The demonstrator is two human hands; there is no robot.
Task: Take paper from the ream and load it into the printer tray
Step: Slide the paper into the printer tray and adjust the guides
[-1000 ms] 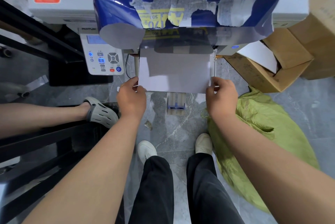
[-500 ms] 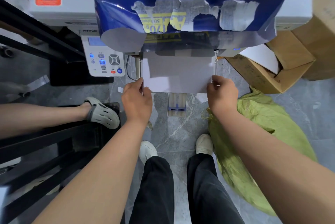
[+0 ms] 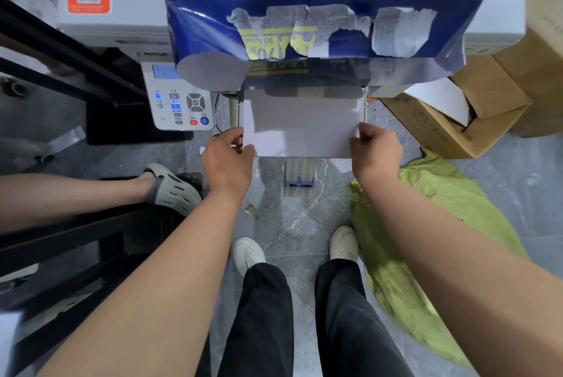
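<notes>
A blue, torn-open paper ream (image 3: 326, 7) lies on top of the white printer (image 3: 122, 23). Below it, a stack of white paper (image 3: 300, 126) sticks out of the printer's front tray, whose extension (image 3: 299, 174) shows under the sheets. My left hand (image 3: 227, 160) grips the stack's near left corner, thumb on top. My right hand (image 3: 376, 151) pinches the near right corner. The far part of the stack is hidden under the ream.
The printer's control panel (image 3: 179, 99) is just left of the tray. Open cardboard boxes (image 3: 466, 111) stand to the right, above a green bag (image 3: 426, 242) on the floor. Another person's leg and sandal (image 3: 170, 189) rest on a black frame at left.
Both hands have shifted slightly forward with the paper stack, the left hand moving in from the stack's side to its near corner. The paper sits a little deeper in the tray.
</notes>
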